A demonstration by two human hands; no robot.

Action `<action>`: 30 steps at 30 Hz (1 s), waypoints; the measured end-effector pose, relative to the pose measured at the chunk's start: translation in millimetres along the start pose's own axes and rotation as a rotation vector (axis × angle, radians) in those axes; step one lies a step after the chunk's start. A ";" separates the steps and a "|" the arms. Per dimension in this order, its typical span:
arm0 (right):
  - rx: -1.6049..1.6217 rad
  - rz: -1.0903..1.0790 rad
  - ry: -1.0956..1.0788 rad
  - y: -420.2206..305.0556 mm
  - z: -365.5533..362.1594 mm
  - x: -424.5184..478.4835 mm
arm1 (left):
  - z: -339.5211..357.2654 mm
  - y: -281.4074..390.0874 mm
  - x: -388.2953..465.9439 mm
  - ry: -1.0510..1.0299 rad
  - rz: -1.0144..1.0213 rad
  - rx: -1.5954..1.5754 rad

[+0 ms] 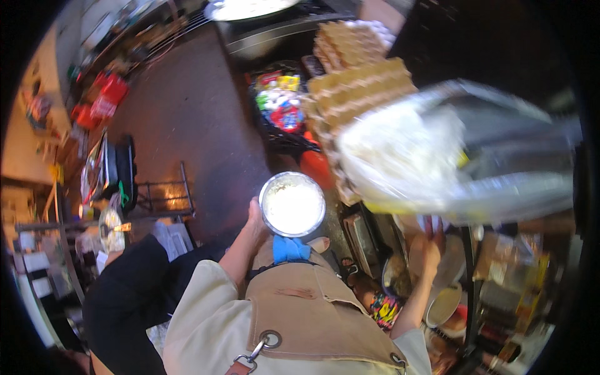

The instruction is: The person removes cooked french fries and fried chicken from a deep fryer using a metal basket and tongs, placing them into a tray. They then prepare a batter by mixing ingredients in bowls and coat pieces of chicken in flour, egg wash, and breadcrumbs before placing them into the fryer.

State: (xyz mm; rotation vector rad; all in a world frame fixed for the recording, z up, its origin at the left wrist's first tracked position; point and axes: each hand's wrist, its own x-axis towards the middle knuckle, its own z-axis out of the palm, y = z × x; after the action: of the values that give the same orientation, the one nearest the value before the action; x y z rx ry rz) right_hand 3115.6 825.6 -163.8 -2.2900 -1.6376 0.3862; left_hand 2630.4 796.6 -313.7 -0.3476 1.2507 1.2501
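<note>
In front of my apron, my left hand (257, 218) grips the side of a round metal bowl (291, 232). White contents (291, 204) fill it, washed out by glare, so I cannot tell what they are. My right hand (433, 248) reaches out to the right, its fingers just below a large clear plastic bag (403, 145). Something white and blurred lies inside that bag. The bag's lower edge and shadow hide the fingertips, and whether they hold anything is not clear.
Stacked egg trays (361, 84) stand behind the bag. Next to them, a black bag (286, 136) holds colourful packets. A co-worker's black sleeve (126, 300) is close on my left. Red bags (108, 96) lie across the brown floor (187, 93). Lower right is a shelf rack (471, 286) with dishes.
</note>
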 end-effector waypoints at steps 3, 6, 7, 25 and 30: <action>-0.255 -0.064 0.109 14.0 16.7 13.4 | -116.0 41.9 91.8 0.104 0.230 -0.109; -0.556 -0.128 0.301 2.8 13.8 -4.7 | -133.7 93.4 109.8 0.298 0.257 -0.151; -0.627 -0.001 0.244 -10.1 3.1 -20.0 | -148.8 110.2 119.7 0.232 0.272 -0.213; 0.382 -0.859 -0.244 -657.5 212.1 -9.1 | -156.9 464.0 96.6 -0.147 0.545 -0.607; 0.198 -1.668 -0.438 -892.0 312.2 -0.6 | -137.0 564.6 135.5 0.091 0.519 -0.557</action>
State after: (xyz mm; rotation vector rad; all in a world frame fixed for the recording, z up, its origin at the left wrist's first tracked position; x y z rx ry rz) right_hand 2221.1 1124.5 -101.7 -0.1669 -2.7782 0.5170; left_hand 2061.4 963.8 -249.0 -0.5001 1.0833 2.0562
